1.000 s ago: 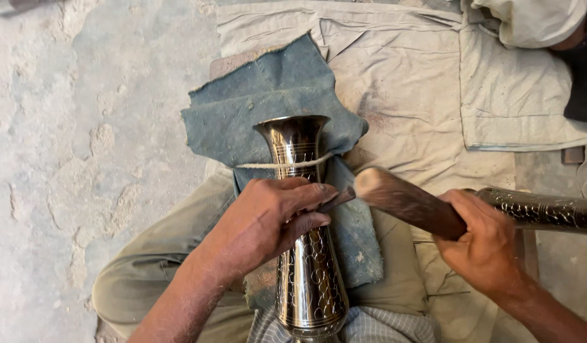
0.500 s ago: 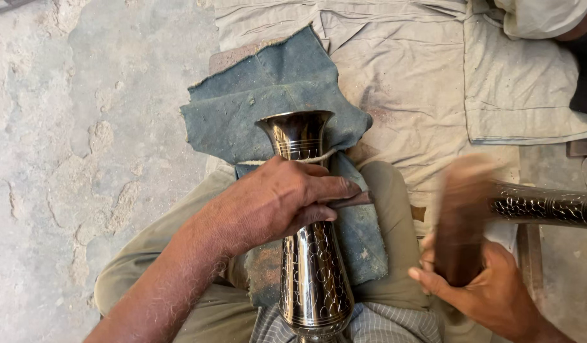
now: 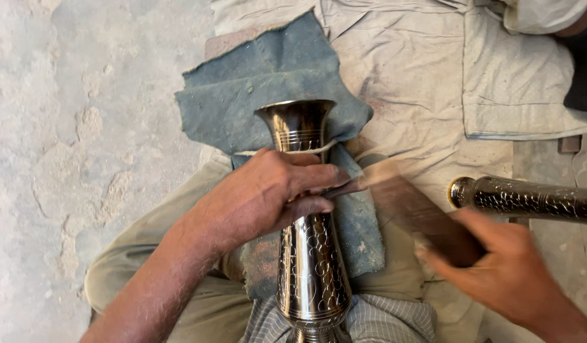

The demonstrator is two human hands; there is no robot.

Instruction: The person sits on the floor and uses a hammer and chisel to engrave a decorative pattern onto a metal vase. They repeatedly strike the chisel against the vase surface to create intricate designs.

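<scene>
The left hand [image 3: 268, 197] clamps the narrow neck of the engraved, polished metal vase [image 3: 309, 254], which lies at centre frame across the lap on a blue-grey felt cloth [image 3: 242, 95]. The right hand [image 3: 503, 273] grips a blurred brown wooden mallet [image 3: 414, 209], its head near the neck. The vase appears rigid, fairly heavy and slippery when polished; the waisted neck offers the surest hold. A second engraved metal tube [image 3: 535, 198] lies at right.
</scene>
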